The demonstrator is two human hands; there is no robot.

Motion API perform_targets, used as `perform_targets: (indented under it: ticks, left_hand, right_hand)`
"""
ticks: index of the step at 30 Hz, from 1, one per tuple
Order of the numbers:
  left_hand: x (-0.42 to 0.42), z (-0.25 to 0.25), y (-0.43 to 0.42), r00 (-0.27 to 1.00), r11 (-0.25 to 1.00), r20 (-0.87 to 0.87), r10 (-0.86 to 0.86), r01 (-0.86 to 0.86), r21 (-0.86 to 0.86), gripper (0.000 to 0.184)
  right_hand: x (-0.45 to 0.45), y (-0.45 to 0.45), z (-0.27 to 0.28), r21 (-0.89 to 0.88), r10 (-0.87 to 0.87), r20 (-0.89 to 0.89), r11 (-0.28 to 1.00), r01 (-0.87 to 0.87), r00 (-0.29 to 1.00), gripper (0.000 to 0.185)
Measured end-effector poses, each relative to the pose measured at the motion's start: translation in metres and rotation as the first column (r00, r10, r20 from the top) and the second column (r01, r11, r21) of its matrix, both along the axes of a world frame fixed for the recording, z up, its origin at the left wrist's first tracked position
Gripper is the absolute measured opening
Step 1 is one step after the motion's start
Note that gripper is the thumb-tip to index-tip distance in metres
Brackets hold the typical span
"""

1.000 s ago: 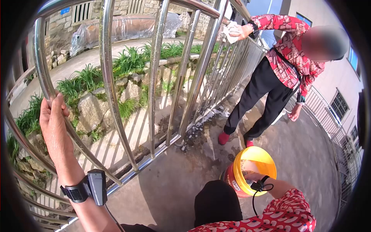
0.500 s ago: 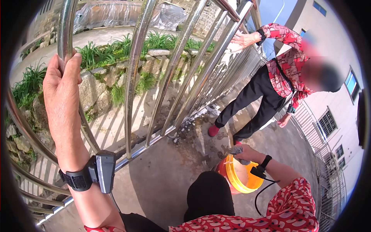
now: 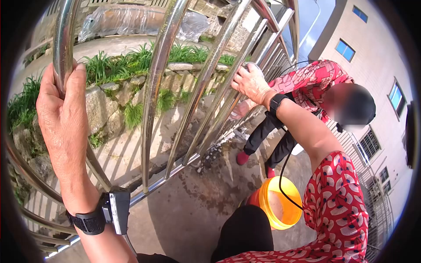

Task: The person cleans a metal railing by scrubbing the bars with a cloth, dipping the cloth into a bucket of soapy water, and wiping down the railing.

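My left hand [image 3: 66, 114] is wrapped round a shiny vertical railing bar [image 3: 66, 39] at the left. Up by the bars on the right, my right hand [image 3: 253, 84] is closed on a grey rag [image 3: 253, 66], mostly hidden by the fingers, and presses against the railing. Below it, a yellow-rimmed red bucket [image 3: 266, 199] stands by my knee with cloudy liquid inside. Just past my right hand, a co-worker's hand [image 3: 242, 108] is at the lower part of the bars.
A co-worker [image 3: 302, 81] in a red patterned top bends close on the right. Wet patches and white foam [image 3: 239, 133] lie on the concrete at the railing's foot. Beyond the bars are a stone wall [image 3: 98, 107] and green plants [image 3: 101, 68]. A pale building [image 3: 377, 57] rises at right.
My right hand has gone from the bucket up to the railing with the grey rag. The co-worker has bent lower, one hand now down at the bars. My left hand still grips its bar.
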State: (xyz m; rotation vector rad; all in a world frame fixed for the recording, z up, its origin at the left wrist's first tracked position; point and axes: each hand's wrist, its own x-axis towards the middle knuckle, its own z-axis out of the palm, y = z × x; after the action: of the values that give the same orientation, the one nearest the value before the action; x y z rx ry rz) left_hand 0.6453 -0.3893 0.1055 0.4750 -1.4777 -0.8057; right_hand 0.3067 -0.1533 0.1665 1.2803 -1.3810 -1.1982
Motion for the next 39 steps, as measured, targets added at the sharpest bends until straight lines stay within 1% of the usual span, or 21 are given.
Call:
perform_targets:
  ticks: [3,4,7,9,10,11,12,13,14,15,16,19,20,21,26,29,31,33,36,37,39]
  left_hand:
    - [-0.004,-0.005,-0.002,0.998,0.999,-0.055,0.007,-0.009,-0.035,0.022]
    - [-0.004,-0.007,-0.005,0.998,0.999,-0.062,0.003,-0.006,-0.054,0.025]
    - [-0.012,-0.014,-0.01,0.984,1.0,-0.181,0.008,-0.011,-0.014,0.027]
    - [-0.005,-0.016,-0.022,0.99,0.994,-0.133,0.055,-0.068,-0.09,0.03]
    - [0.005,-0.02,-0.032,0.981,0.98,0.115,0.158,-0.142,-0.14,0.03]
    - [0.013,-0.021,-0.037,0.899,0.958,0.35,0.263,-0.199,-0.207,0.031]
    - [0.018,-0.015,-0.027,0.898,0.958,0.354,0.262,-0.199,-0.205,0.031]
    - [0.027,-0.005,-0.004,0.967,0.994,0.243,0.072,-0.051,-0.093,0.025]
    - [0.028,0.005,0.017,0.987,0.993,0.114,-0.115,0.116,0.001,0.025]
    - [0.027,0.008,0.026,0.957,0.954,-0.033,-0.288,0.29,0.074,0.031]
    - [0.006,0.004,0.02,0.997,0.996,0.054,0.06,-0.063,0.055,0.035]
    - [0.006,0.019,0.041,0.999,0.978,-0.036,0.001,0.007,0.207,0.035]
    - [-0.021,0.004,0.007,0.902,0.908,-0.387,0.191,-0.012,0.419,0.035]
    - [-0.021,0.003,0.008,0.903,0.909,-0.387,0.188,-0.011,0.417,0.035]
    - [0.005,0.004,0.015,0.996,0.998,0.067,0.06,-0.059,-0.03,0.043]
    - [0.004,-0.01,0.001,0.991,0.991,0.07,0.112,-0.107,-0.077,0.031]
    - [0.0,-0.021,-0.011,0.99,0.988,0.047,0.133,-0.129,-0.086,0.025]
    - [0.0,-0.028,-0.02,0.987,0.983,0.042,0.155,-0.15,-0.101,0.02]
    - [0.001,-0.033,-0.027,0.986,0.982,0.037,0.164,-0.159,-0.101,0.02]
    - [-0.001,-0.035,-0.028,0.987,0.983,0.033,0.16,-0.156,-0.096,0.022]
    - [-0.002,-0.038,-0.03,0.988,0.984,0.015,0.156,-0.155,-0.084,0.028]
  right_hand:
    - [-0.03,-0.006,0.047,-0.051,-0.098,-0.135,0.994,0.092,0.986,0.01]
    - [-0.018,-0.012,0.062,-0.093,-0.247,-0.138,0.967,0.236,0.959,0.013]
    - [-0.055,-0.019,0.096,-0.202,0.1,-0.37,0.962,-0.185,0.924,0.015]
    - [-0.07,-0.035,0.101,-0.343,-0.287,-0.33,0.924,0.169,0.9,0.016]
    - [-0.04,-0.045,0.094,-0.315,-0.506,-0.171,0.841,0.439,0.846,0.016]
    - [-0.047,-0.048,0.085,-0.311,-0.507,-0.169,0.841,0.443,0.845,0.016]
    - [-0.058,-0.05,0.076,-0.302,-0.571,-0.191,0.808,0.506,0.798,0.019]
    - [-0.06,-0.049,0.069,-0.299,-0.632,-0.218,0.769,0.565,0.744,0.022]
    - [-0.039,-0.061,0.058,-0.229,-0.78,-0.151,0.625,0.746,0.607,0.044]
    - [-0.037,-0.061,0.047,-0.191,-0.756,-0.132,0.654,0.732,0.642,0.044]
    - [-0.039,-0.059,0.035,-0.169,-0.712,-0.177,0.703,0.691,0.68,0.043]
    - [-0.029,-0.058,-0.003,0.0,-0.68,-0.152,0.725,0.688,0.717,0.036]
    - [-0.02,-0.06,-0.018,0.056,-0.683,-0.106,0.722,0.69,0.723,0.033]
    - [-0.015,-0.058,-0.034,0.112,-0.686,-0.058,0.717,0.688,0.725,0.031]
    - [-0.075,-0.032,-0.136,0.141,-0.453,-0.017,0.882,0.451,0.891,0.029]
    - [-0.081,-0.035,-0.186,0.206,-0.536,0.095,0.835,0.51,0.839,0.03]
    - [-0.14,-0.023,-0.244,0.154,-0.29,0.092,0.949,0.274,0.953,0.017]
    - [-0.106,-0.027,-0.214,0.218,-0.411,0.14,0.9,0.377,0.901,0.016]
    - [-0.036,-0.032,-0.127,-0.019,-0.489,0.326,0.852,0.523,0.809,0.016]
    - [-0.007,-0.041,-0.09,0.139,-0.645,0.093,0.763,0.631,0.759,0.017]
    - [-0.015,-0.044,-0.051,0.011,-0.669,0.078,0.742,0.671,0.739,0.017]
